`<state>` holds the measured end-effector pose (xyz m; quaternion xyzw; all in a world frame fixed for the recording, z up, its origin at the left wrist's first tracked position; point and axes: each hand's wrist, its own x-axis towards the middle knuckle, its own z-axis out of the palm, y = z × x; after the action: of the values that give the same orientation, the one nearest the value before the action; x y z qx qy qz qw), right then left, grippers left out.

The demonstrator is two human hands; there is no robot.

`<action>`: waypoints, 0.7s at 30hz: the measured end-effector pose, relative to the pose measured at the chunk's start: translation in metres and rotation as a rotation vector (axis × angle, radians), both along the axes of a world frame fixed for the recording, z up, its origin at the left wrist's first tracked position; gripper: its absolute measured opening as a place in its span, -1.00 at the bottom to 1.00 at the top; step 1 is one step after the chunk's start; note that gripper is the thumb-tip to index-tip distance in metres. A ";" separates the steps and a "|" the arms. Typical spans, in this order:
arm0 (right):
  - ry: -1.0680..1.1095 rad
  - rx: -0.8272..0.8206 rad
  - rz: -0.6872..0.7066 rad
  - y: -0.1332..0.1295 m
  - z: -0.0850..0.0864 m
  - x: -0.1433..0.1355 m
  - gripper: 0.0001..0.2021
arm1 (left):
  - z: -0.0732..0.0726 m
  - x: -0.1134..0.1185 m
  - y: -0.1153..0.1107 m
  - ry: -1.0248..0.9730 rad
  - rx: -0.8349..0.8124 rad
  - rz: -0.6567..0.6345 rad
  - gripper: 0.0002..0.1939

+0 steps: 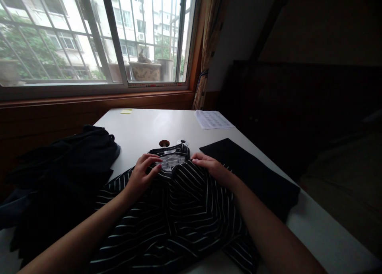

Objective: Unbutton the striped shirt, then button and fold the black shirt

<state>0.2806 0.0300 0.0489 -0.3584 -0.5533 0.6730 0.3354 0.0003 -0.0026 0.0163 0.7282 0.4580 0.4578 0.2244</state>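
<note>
A black shirt with white stripes (185,210) lies spread and rumpled on the white table, its collar pointing away from me. My left hand (145,171) rests at the left side of the collar, thumb and fingers apart. At the right side of the neckline, my right hand (209,164) has its fingers closed on the shirt's edge. Between my hands the pale inside of the neck shows. Some of the lower shirt is crumpled and runs out of view at the bottom.
Dark clothes (68,158) are heaped on the left. A folded black garment (253,170) lies on the right. Printed sheets (213,119), yellow sticky notes (126,111), a cable hole (164,143) and a round white cap (182,142) are on the table (143,124) by the window.
</note>
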 end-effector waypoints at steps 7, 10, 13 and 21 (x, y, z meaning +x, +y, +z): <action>0.004 0.090 -0.046 -0.004 0.002 -0.006 -0.72 | 0.004 0.013 -0.013 0.120 -0.015 -0.321 -0.75; -0.070 0.194 -0.096 0.001 -0.003 -0.008 -0.75 | -0.003 0.015 -0.014 0.095 -0.076 -0.396 -0.74; -0.192 0.340 -0.091 0.005 -0.010 -0.009 -0.83 | -0.010 0.016 -0.014 0.068 -0.177 -0.417 -0.74; -0.475 1.035 -0.239 -0.009 -0.006 -0.019 -0.90 | -0.009 0.016 -0.016 -0.052 -0.241 -0.351 -0.79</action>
<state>0.2621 0.0213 0.0430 -0.3492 -0.8259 0.1735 0.4072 0.0161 -0.0186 0.0071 0.7528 0.3697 0.3722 0.3976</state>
